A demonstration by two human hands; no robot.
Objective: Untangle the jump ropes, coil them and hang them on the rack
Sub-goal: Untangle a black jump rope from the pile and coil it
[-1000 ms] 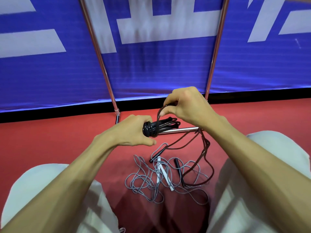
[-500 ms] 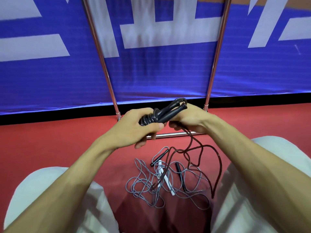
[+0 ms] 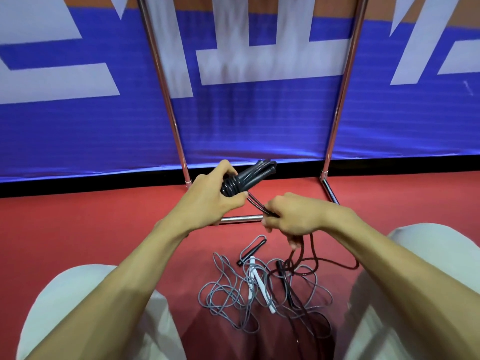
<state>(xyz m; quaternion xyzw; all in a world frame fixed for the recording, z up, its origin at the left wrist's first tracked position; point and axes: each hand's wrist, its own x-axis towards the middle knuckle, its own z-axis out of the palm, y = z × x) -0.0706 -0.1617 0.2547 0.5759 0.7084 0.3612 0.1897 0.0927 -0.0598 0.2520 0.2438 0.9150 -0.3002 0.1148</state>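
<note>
My left hand (image 3: pixel 215 193) grips the two black handles of a dark jump rope (image 3: pixel 246 176), with several turns of cord wound round them. My right hand (image 3: pixel 293 216) holds the cord a little lower and to the right, pulled taut between the hands. The loose dark cord (image 3: pixel 315 261) hangs from my right hand to the floor. A grey jump rope (image 3: pixel 226 292) with white handles (image 3: pixel 255 280) lies tangled on the red floor between my knees, beside a black handle (image 3: pixel 250 253). The chrome rack (image 3: pixel 340 100) stands just beyond my hands.
The rack's low crossbar (image 3: pixel 241 219) lies on the red floor (image 3: pixel 91 224) under my hands, its two uprights rising in front of a blue and white banner wall (image 3: pixel 246 120). My knees in light trousers (image 3: pixel 426 276) flank the rope pile.
My right hand has come off the handles and moved down and to the right, drawing the cord taut. My left hand has lifted the wound handles slightly. The view has tilted upward.
</note>
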